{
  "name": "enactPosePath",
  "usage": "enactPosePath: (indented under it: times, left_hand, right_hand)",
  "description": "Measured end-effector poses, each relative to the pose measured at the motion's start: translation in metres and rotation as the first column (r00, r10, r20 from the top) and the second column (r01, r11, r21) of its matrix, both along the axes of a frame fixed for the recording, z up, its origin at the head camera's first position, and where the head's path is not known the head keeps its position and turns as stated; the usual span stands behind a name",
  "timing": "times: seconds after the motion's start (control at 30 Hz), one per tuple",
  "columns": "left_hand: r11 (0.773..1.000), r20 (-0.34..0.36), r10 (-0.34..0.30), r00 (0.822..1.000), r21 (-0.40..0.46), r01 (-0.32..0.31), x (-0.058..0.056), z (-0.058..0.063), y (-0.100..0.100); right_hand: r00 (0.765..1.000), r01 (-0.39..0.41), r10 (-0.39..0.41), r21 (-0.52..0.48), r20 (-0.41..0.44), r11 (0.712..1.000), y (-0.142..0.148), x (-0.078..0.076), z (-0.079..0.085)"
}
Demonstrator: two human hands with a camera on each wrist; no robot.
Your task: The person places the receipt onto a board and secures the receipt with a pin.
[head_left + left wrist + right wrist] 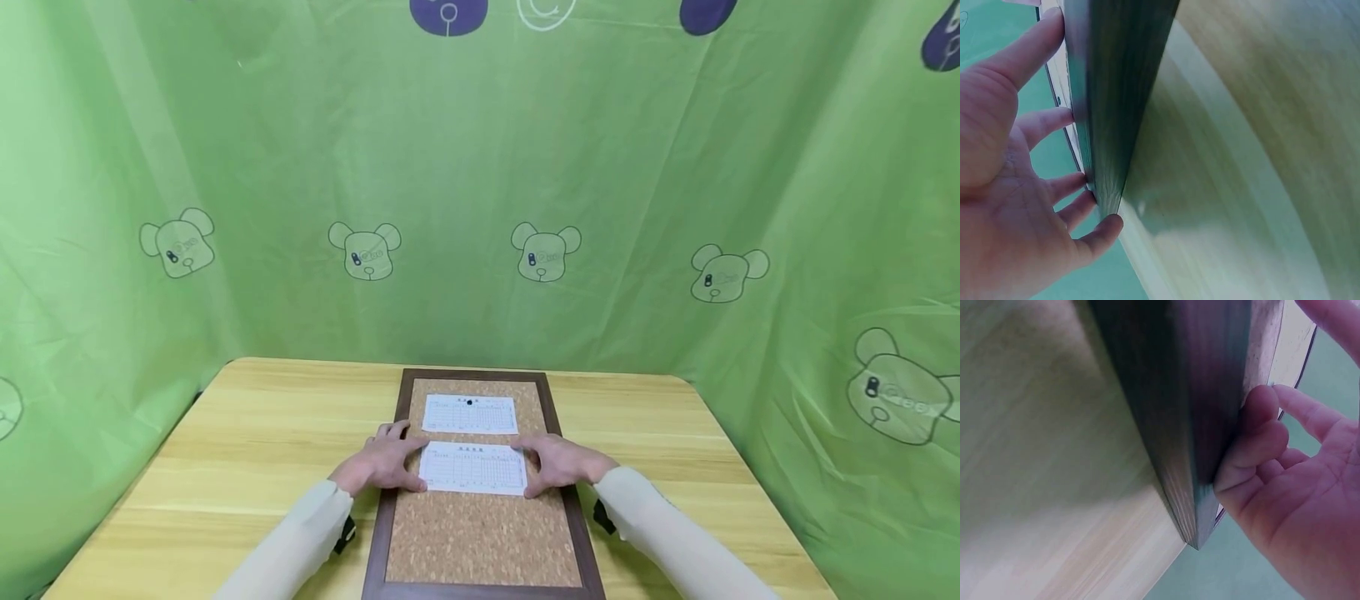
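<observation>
On a cork board [483, 542] with a dark wooden frame [378, 537] lie two white printed forms. The lower form [472, 468] sits flat between my hands. My left hand [386, 461] touches its left side, thumb near the bottom corner and forefinger near the top one. At the opposite side, my right hand [558, 461] has its thumb and forefinger at the right corners. The left wrist view shows the left fingers spread along the frame; in the right wrist view, the right hand's other fingers bend in against it. A black pushpin [469, 402] marks the upper form [450, 417] near its top.
The board lies lengthwise on a light wooden table [270, 433], its far end near the back edge. A green curtain [457, 167] with bear-head prints hangs behind the table and along both sides. Black wrist bands [345, 534] show beneath the pale sleeves [288, 542].
</observation>
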State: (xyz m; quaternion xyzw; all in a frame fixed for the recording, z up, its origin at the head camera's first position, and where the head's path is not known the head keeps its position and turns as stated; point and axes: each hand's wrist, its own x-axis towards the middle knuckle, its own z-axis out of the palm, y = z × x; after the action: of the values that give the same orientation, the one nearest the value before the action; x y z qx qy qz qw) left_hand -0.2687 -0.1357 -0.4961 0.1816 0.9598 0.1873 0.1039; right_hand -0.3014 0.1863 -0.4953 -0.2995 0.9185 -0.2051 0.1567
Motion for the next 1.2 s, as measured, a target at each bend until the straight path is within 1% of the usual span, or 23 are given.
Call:
enactPosePath:
  times: [0.1, 0.33, 0.57, 0.8, 1.2]
  left_hand:
    - [1.0, -0.001, 0.002, 1.0, -0.015, -0.002, -0.0008, -0.0003, -0.0001]
    - [1.0, -0.005, -0.014, 1.0, -0.026, 0.014, -0.0006, -0.0002, -0.0008]
    - [0.999, -0.008, -0.006, 1.0, -0.042, 0.005, -0.0003, 0.0001, -0.0012]
    - [0.999, -0.004, -0.01, 1.0, -0.037, 0.01, 0.0018, 0.0006, -0.001]
    - [0.999, -0.001, -0.023, 1.0, -0.026, 0.023, 0.0005, -0.001, -0.0041]
  right_hand:
    - [1.0, 0.0, 0.0, 0.005, 0.004, 1.0, 0.0001, -0.0006, -0.0004]
    - [1.0, 0.004, -0.004, 0.006, 0.008, 1.0, 0.0, -0.0006, 0.0013]
    - [1.0, 0.017, -0.017, 0.007, 0.006, 1.0, -0.0015, -0.0009, 0.0022]
    - [1.0, 0.011, -0.011, 0.001, 0.016, 1.0, -0.0003, -0.0004, 0.0012]
    - [1.0, 0.002, -0.002, 0.014, 0.005, 1.0, 0.0011, -0.0027, 0.0005]
